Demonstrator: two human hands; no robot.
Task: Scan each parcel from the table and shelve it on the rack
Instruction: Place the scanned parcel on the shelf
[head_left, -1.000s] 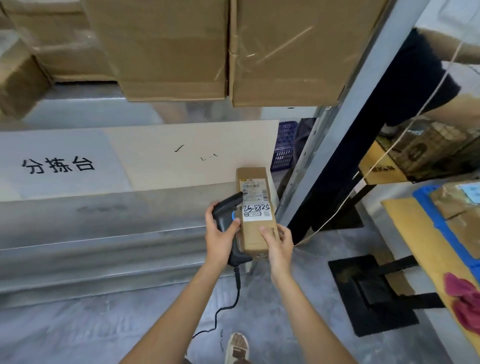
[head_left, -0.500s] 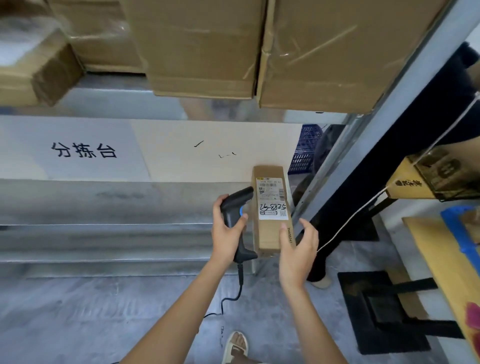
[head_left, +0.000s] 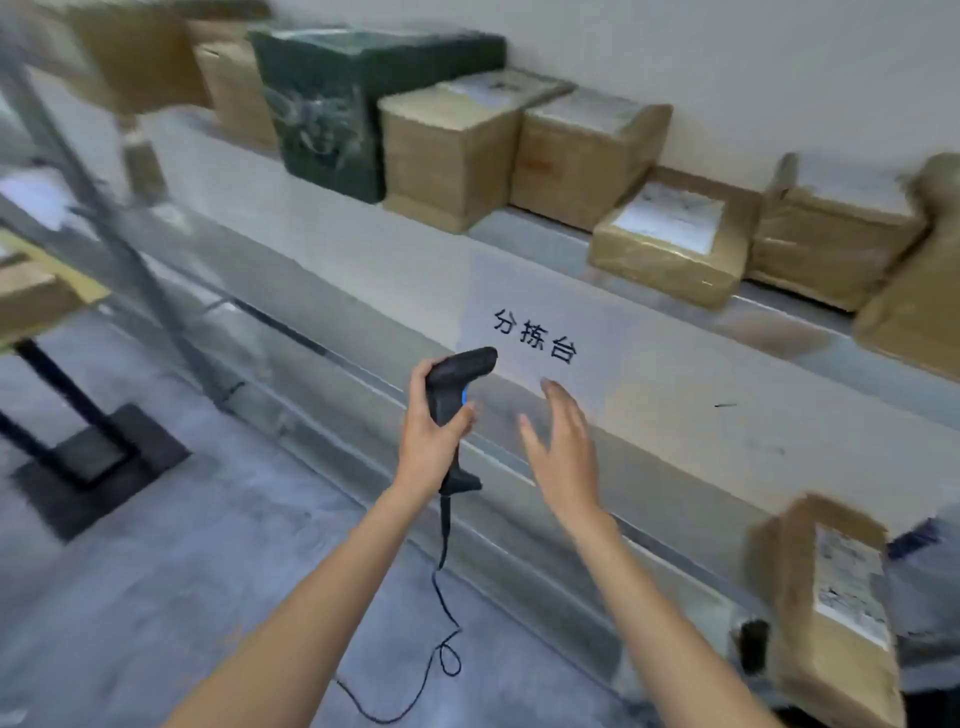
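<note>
L hand (head_left: 434, 434) grips scanner (head_left: 457, 387) (corded); R hand (head_left: 563, 447) empty, fingers spread.

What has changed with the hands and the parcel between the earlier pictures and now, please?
The right hand has let go of the narrow labelled parcel it held beside the scanner; it is now empty, fingers spread. The view has swung from the rack post to the sorting table with its row of boxes. Where that parcel went cannot be told. The left hand still grips the scanner.
</note>
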